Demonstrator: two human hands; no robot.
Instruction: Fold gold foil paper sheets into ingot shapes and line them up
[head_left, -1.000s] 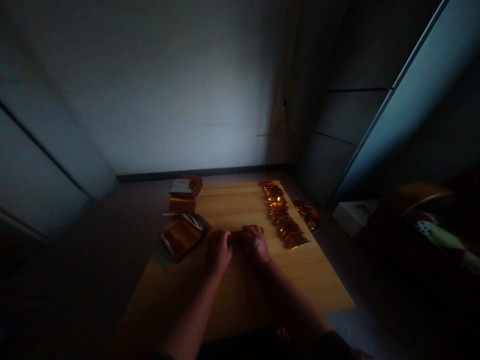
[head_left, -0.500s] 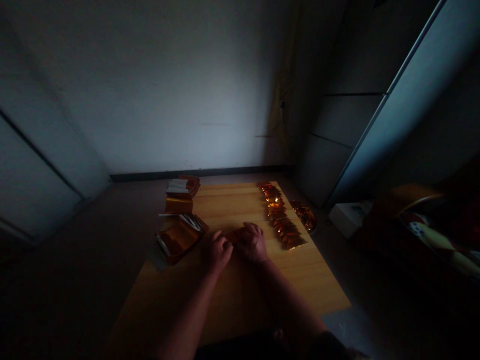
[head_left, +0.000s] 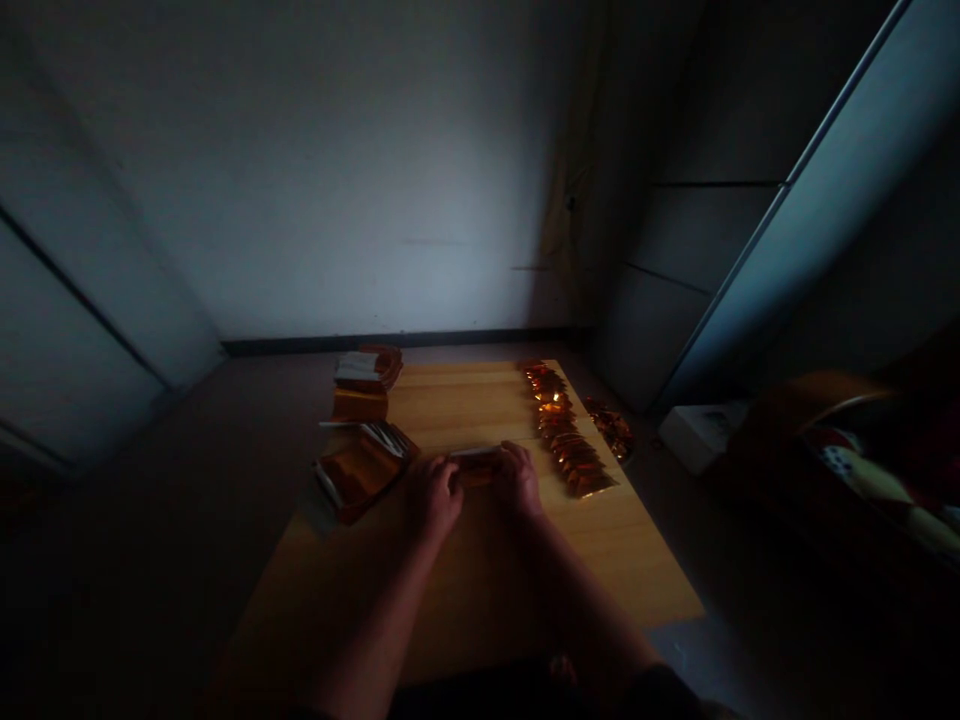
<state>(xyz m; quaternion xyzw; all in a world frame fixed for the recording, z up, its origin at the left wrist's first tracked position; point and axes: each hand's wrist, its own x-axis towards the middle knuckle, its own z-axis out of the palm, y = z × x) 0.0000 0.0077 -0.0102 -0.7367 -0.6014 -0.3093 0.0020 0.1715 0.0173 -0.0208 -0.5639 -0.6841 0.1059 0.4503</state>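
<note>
flanking held sheet (head_left: 478, 472); stack (head_left: 364, 474), foil row (head_left: 561, 430)

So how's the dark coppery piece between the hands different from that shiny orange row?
The dark coppery piece stretches crosswise between the left hand and right hand; the row of shiny orange foil bits runs front to back on the wooden table. The piece shows a pale far edge; the row glints brightly. Both look coppery.
</note>
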